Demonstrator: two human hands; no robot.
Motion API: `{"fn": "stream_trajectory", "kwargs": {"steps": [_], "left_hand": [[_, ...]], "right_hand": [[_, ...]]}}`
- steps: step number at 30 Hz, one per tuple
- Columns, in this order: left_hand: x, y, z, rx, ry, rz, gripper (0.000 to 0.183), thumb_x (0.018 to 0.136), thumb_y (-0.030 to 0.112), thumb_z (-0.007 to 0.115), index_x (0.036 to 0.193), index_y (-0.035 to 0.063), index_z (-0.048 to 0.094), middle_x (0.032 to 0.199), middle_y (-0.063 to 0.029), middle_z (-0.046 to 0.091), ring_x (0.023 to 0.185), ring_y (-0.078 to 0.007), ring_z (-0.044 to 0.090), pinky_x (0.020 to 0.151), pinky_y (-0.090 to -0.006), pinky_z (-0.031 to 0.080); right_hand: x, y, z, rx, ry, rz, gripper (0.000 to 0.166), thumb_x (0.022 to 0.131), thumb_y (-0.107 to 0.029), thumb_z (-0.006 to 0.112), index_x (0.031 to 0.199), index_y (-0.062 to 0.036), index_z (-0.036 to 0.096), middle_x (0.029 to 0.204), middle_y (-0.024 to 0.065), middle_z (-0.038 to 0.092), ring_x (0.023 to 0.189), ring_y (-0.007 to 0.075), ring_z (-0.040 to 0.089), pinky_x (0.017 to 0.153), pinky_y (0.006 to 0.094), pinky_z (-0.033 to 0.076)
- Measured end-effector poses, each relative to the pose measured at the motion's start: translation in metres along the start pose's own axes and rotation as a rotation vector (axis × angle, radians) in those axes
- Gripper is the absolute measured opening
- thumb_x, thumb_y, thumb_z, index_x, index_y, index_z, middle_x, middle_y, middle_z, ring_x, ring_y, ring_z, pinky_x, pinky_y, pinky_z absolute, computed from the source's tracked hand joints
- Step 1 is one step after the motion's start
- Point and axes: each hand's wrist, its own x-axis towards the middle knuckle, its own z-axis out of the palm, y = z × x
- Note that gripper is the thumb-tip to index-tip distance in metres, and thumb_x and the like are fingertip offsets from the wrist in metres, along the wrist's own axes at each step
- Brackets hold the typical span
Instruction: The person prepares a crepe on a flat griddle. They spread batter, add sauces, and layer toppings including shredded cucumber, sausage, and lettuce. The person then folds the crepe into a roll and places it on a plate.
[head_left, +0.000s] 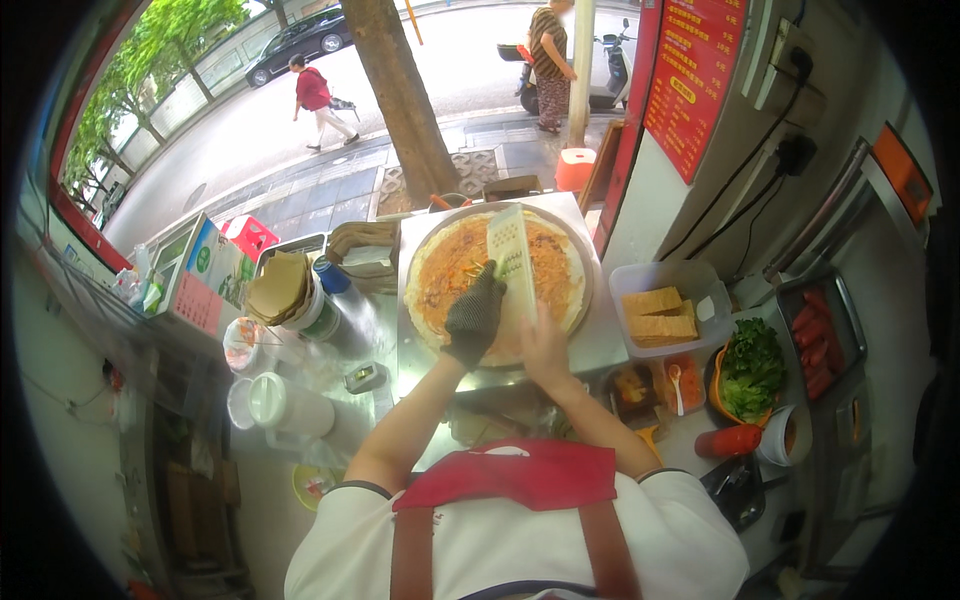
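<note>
A large round crepe, spread with orange-brown sauce, lies on a round griddle in front of me. Over its right part a flat perforated grater is held tilted. My right hand, bare and slightly blurred, grips the grater's near end. My left hand, in a dark knit glove, is against the grater's left side above the crepe; greenish pieces show at its fingertips. Whatever the gloved fingers hold is mostly hidden. Some thin shreds lie on the sauce beside the glove.
At the right stand a plastic box of golden slabs, lettuce in a basket, a sausage tray and a red bottle. Left are a white pitcher, a blue-capped container and paper bags. Two people are outside.
</note>
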Motion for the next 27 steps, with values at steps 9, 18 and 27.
{"fn": "stream_trajectory", "kwargs": {"steps": [9,18,27], "left_hand": [[0.029,-0.003,0.018,0.115,-0.034,-0.112,0.040,0.090,0.023,0.043,0.124,0.0015,0.044,0.083,-0.0219,0.061,0.075,-0.0330,0.061,0.065,-0.0419,0.048],[0.023,-0.011,0.020,0.079,-0.085,-0.145,0.041,0.092,0.029,0.037,0.120,0.0010,0.048,0.095,-0.0245,0.060,0.084,-0.0376,0.060,0.073,-0.0469,0.046],[0.031,-0.011,0.015,0.047,-0.060,-0.126,0.041,0.092,0.030,0.039,0.123,0.0039,0.047,0.097,-0.0234,0.060,0.086,-0.0396,0.059,0.076,-0.0462,0.045]], "right_hand": [[0.001,-0.004,0.007,-0.080,-0.034,-0.043,0.025,0.087,-0.017,0.048,0.107,-0.0011,0.045,0.079,0.0237,0.057,0.074,0.0413,0.057,0.064,0.0473,0.043],[0.011,0.012,0.017,-0.189,-0.096,-0.111,0.028,0.086,-0.017,0.048,0.110,-0.0009,0.043,0.074,0.0234,0.058,0.069,0.0414,0.057,0.062,0.0491,0.044],[0.021,0.015,0.020,-0.041,-0.098,-0.024,0.024,0.087,-0.017,0.047,0.105,-0.0011,0.044,0.073,0.0226,0.057,0.070,0.0418,0.056,0.060,0.0492,0.042]]}}
